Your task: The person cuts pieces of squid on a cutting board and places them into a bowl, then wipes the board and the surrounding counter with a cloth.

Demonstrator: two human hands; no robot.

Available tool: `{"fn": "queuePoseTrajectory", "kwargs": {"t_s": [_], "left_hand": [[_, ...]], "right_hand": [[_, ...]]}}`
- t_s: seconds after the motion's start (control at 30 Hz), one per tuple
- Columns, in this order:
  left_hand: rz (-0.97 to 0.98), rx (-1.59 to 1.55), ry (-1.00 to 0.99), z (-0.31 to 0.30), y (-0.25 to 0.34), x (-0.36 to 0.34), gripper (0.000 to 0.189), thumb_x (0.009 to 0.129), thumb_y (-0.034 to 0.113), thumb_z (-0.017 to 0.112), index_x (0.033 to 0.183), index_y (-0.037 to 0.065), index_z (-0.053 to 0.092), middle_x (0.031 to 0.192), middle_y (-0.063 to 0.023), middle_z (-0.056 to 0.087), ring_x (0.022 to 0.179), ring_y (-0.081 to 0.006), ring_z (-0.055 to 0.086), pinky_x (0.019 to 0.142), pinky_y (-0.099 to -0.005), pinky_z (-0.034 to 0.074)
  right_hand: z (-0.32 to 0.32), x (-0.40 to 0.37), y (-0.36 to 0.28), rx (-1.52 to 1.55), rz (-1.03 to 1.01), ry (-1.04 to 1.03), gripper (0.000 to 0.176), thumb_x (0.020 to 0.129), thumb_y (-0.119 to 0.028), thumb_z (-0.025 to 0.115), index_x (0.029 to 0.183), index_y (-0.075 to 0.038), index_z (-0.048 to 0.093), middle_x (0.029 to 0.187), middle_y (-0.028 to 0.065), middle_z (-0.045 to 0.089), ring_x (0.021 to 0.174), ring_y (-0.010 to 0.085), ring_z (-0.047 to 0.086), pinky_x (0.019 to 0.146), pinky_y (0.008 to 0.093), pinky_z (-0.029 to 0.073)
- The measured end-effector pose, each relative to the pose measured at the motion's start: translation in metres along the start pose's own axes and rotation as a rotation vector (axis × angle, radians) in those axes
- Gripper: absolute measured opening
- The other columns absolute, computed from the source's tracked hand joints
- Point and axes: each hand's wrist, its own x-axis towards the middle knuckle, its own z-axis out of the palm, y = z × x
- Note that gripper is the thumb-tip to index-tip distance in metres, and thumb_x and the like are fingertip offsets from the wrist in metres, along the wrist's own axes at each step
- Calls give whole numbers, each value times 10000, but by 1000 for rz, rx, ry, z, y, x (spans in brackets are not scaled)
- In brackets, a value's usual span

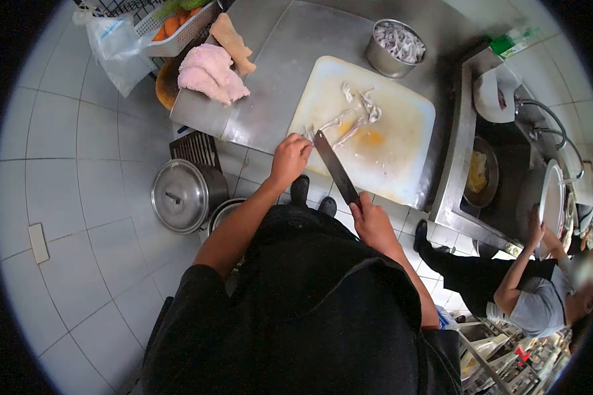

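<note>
My right hand (373, 222) is wrapped round the handle of a dark cleaver (335, 168), whose tip lies at the left edge of the white cutting board (402, 131). Close to that tip, my left hand (292, 155) has its fingers bent together at a pale strip (310, 131); what its fingertips hold is too small to make out. Several greyish, stringy pieces (370, 108) are spread over the board beside wet yellow-orange stains. Behind the board stands a metal pot (395, 47) filled with similar grey strips.
A pink cloth (211, 74) and a basket of vegetables (178, 33) sit at the left. Below them is a lidded pot (181, 197). At the right, a co-worker (534, 296) holds a large round vessel (552, 204) by the sink (507, 158).
</note>
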Motion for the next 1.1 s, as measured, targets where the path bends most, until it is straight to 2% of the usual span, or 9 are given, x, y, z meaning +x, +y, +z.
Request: {"fn": "queuePoseTrajectory", "kwargs": {"t_s": [0.33,0.53,0.57,0.63,0.73,0.77,0.87,0.97,1.1], "left_hand": [[-41,41,-1,2,1,3,70,799,55,664,845,18,700,844,-140,625,815,-350,632,752,-432,511],[-182,4,-47,-6,5,7,237,777,78,683,1009,33,673,1013,-153,600,934,-353,616,823,-432,506],[-69,69,-7,-7,11,6,308,751,66,686,1055,34,646,1046,-121,568,822,-289,611,756,-392,514],[55,179,40,-8,27,12,297,743,63,693,1035,31,651,1022,-119,564,883,-299,597,797,-404,504],[90,201,-93,7,8,21,372,723,81,719,1086,41,651,1068,-135,550,977,-329,568,871,-421,484],[79,186,-173,16,-6,24,413,715,90,731,1117,47,650,1097,-144,545,1009,-342,557,898,-426,476],[-133,25,-307,17,2,36,498,711,81,734,1196,57,624,1169,-175,506,1113,-367,509,925,-438,460],[74,82,-71,23,46,28,523,704,68,726,1212,48,599,1146,-188,494,1106,-389,495,923,-473,446],[58,180,-165,52,47,47,485,687,78,743,1151,14,618,1095,-185,536,1053,-384,523,899,-487,457]], "right_hand": [[-23,-2,-11,-127,76,-134,208,972,-190,523,1036,-7,451,794,324,622,804,536,586,723,607,434],[-44,-27,10,-12,71,-102,230,969,-246,545,1063,-41,497,888,279,665,854,499,624,745,572,477],[-47,-34,12,45,91,-38,229,967,-244,553,1057,-38,511,892,268,670,859,491,628,749,560,482],[-56,-39,12,100,220,72,220,960,-228,578,1037,-25,545,910,234,685,885,467,638,751,521,498],[-53,-28,47,158,279,259,230,977,-230,559,994,-2,529,737,186,655,635,378,640,581,452,490],[-55,-22,54,408,388,244,259,1001,-270,534,965,-14,517,596,99,546,456,225,547,429,360,423],[-51,0,66,800,465,291,280,1016,-307,515,940,-39,492,573,40,471,412,129,479,361,290,359],[-38,22,82,936,413,262,268,1020,-305,504,928,-57,461,612,49,491,411,142,471,361,289,371],[-30,45,78,1018,385,236,257,1022,-295,502,933,-58,455,619,47,494,415,140,470,369,290,382]]}}
